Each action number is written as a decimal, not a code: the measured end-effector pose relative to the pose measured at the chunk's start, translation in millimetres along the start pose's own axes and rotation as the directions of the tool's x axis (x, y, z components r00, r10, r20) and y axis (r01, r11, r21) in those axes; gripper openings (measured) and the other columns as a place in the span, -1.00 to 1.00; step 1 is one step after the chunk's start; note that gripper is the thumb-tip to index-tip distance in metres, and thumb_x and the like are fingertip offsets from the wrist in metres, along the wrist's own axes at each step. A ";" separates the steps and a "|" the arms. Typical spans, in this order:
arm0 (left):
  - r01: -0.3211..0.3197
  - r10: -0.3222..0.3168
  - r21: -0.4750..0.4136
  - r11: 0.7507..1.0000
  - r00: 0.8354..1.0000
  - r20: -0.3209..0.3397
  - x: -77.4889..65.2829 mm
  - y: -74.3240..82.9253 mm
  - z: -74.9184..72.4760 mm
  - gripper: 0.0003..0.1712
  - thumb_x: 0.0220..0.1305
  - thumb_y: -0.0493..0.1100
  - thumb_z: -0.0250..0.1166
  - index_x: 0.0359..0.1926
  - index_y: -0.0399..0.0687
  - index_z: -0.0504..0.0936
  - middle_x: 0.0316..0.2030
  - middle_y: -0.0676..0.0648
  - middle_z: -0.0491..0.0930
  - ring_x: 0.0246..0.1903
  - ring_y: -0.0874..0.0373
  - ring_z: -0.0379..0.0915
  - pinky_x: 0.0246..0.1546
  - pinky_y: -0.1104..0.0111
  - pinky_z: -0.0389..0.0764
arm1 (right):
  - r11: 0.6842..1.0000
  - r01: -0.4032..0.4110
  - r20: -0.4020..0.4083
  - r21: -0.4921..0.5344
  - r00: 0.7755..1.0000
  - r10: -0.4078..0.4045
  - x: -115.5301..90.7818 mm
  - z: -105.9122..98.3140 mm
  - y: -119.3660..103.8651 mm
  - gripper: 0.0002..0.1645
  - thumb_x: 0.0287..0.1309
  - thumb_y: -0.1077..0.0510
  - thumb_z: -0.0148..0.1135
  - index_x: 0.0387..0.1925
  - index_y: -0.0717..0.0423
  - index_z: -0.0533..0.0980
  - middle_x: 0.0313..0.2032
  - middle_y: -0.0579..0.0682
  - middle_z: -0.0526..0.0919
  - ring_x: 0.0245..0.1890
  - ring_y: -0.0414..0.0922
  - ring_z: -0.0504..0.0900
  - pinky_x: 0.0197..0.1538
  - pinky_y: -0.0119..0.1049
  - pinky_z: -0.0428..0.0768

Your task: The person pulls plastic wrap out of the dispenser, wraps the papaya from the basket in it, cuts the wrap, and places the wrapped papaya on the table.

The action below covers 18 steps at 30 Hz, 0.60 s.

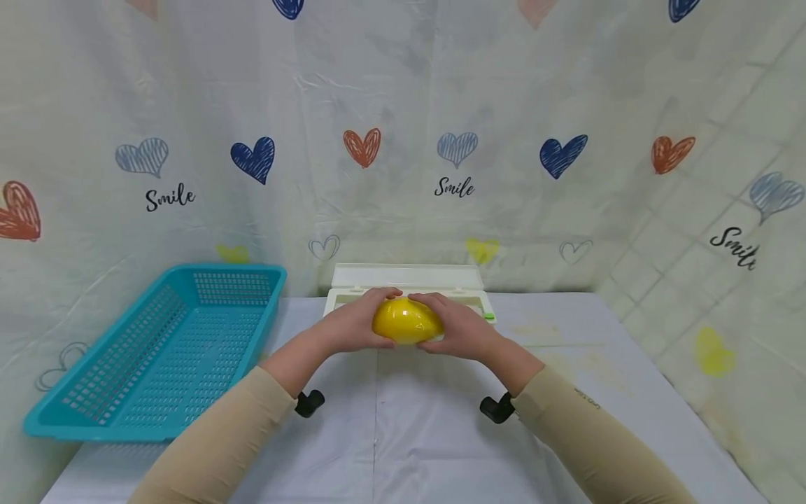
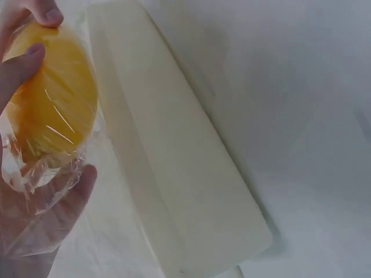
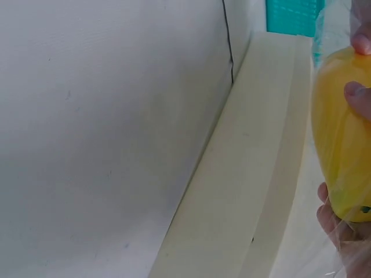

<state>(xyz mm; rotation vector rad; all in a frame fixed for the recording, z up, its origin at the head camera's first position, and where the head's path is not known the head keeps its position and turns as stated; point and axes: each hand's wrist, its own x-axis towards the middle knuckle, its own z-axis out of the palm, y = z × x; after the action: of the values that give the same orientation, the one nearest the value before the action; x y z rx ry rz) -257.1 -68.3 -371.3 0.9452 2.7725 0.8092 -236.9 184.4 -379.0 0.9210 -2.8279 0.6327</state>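
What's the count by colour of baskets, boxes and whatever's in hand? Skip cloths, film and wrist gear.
Turquoise: 1 (rectangular perforated plastic basket)
White: 1 (long rectangular lidded box)
Yellow: 1 (glossy rounded object)
Total: 3

So it's just a white-covered table [image 1: 434, 434], with a crease [image 1: 375, 420] running down the middle and some faint yellowish patches [image 1: 601, 367] toward the right. A turquoise plastic basket [image 1: 189, 357] with perforated sides sits over at the left edge, and a long white box [image 1: 409, 276] lies crosswise at the back, lid up.
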 end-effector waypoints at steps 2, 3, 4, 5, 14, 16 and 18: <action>0.018 -0.017 0.044 0.999 1.000 -0.015 -1.0 2.0 -1.5 0.04 0.00 0.18 0.55 0.45 0.24 0.19 0.30 0.12 0.33 0.02 0.23 0.39 0.08 0.27 0.51 | 1.000 -0.003 -0.001 0.006 1.000 0.003 0.0 -0.2 0.5 0.01 -0.02 -0.06 0.54 0.44 -0.19 0.24 0.23 -0.07 0.47 0.02 -0.06 0.56 0.09 -0.10 0.59; 0.020 -0.019 0.066 0.998 1.000 -0.021 -1.2 3.0 -2.4 0.03 0.00 0.20 0.54 0.44 0.25 0.21 0.28 0.12 0.35 0.01 0.22 0.40 0.06 0.27 0.52 | 1.000 -0.005 -0.001 0.005 1.000 0.005 0.2 -0.2 1.2 0.00 -0.01 -0.07 0.54 0.43 -0.19 0.24 0.23 -0.08 0.47 0.01 -0.07 0.56 0.08 -0.11 0.59; 0.020 -0.017 0.092 0.996 1.000 -0.026 -1.2 3.9 -3.1 0.01 0.01 0.22 0.53 0.44 0.26 0.22 0.28 0.12 0.36 0.01 0.22 0.40 0.06 0.27 0.52 | 1.000 -0.005 0.000 0.005 1.000 0.005 0.5 -0.4 2.0 0.00 -0.01 -0.07 0.53 0.43 -0.20 0.24 0.24 -0.08 0.47 0.01 -0.07 0.56 0.08 -0.12 0.59; 0.015 -0.011 0.121 0.993 0.999 -0.032 -0.6 4.5 -3.8 0.00 0.02 0.24 0.51 0.43 0.27 0.24 0.28 0.13 0.37 0.02 0.22 0.40 0.06 0.27 0.51 | 1.000 -0.005 -0.001 0.011 1.000 0.005 0.5 -0.8 2.4 -0.01 0.00 -0.07 0.53 0.43 -0.19 0.24 0.24 -0.08 0.47 0.01 -0.07 0.55 0.08 -0.11 0.59; 0.060 -0.060 0.063 0.996 0.998 0.005 1.9 4.3 -9.6 0.03 0.03 0.28 0.49 0.48 0.33 0.20 0.30 0.09 0.37 0.08 0.18 0.38 0.14 0.19 0.49 | 0.999 -0.009 -0.023 0.050 1.000 0.010 2.0 1.0 8.3 -0.04 0.03 -0.09 0.50 0.43 -0.18 0.25 0.27 -0.09 0.45 0.08 -0.08 0.52 0.15 -0.08 0.55; 0.094 -0.094 0.022 0.995 0.995 0.012 2.6 1.5 -10.9 0.05 0.02 0.29 0.48 0.48 0.35 0.18 0.29 0.09 0.37 0.05 0.18 0.41 0.12 0.19 0.51 | 0.998 -0.018 -0.033 0.058 0.999 0.020 2.7 0.6 8.3 -0.04 0.03 -0.09 0.50 0.43 -0.18 0.26 0.28 -0.09 0.44 0.10 -0.07 0.51 0.16 -0.06 0.54; 0.124 -0.123 -0.036 0.992 0.992 0.015 3.3 -1.7 -11.7 0.05 0.03 0.29 0.48 0.48 0.36 0.17 0.29 0.08 0.38 0.00 0.18 0.45 0.08 0.23 0.55 | 0.997 -0.031 -0.044 0.067 0.998 0.034 3.7 -0.2 7.9 -0.04 0.03 -0.09 0.50 0.43 -0.20 0.26 0.30 -0.10 0.43 0.12 -0.06 0.50 0.18 -0.03 0.53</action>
<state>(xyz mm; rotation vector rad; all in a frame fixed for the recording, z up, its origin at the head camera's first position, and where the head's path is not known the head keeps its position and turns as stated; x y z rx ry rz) -263.7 -72.8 -362.0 0.7609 2.7626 0.8280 -244.4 188.2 -380.8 0.8608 -2.8033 0.7457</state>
